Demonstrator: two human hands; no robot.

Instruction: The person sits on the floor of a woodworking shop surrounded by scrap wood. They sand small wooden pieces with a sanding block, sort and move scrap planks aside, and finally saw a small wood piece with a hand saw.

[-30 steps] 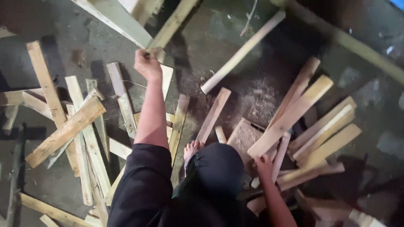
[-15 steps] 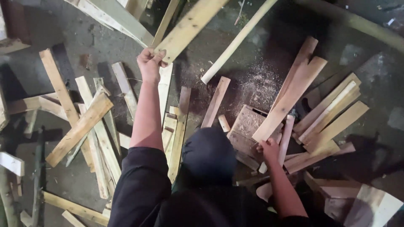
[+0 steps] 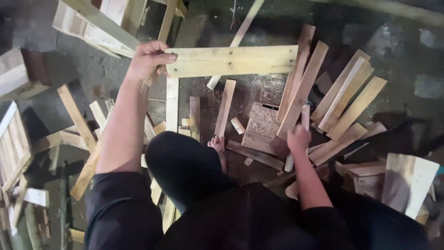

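Observation:
My left hand (image 3: 149, 60) grips one end of a pale wooden plank (image 3: 231, 61) and holds it level above the floor, its far end pointing right. My right hand (image 3: 298, 137) rests low on a narrow wooden slat (image 3: 303, 90) that leans among a pile of similar slats; its fingers are hidden, curled around the wood. My bent knee in dark trousers (image 3: 182, 164) and a bare foot (image 3: 217, 144) sit between the two hands.
Loose slats (image 3: 344, 95) fan out at the right, with a flat square board (image 3: 260, 126) beside them. More offcuts (image 3: 76, 118) litter the left floor. Wooden frames (image 3: 99, 23) stand at the top left, a slatted crate (image 3: 14, 143) at the far left.
My left hand has lifted the plank and swung it from slanting to level across the view. My right hand stays low on the slat pile. The camera has tilted.

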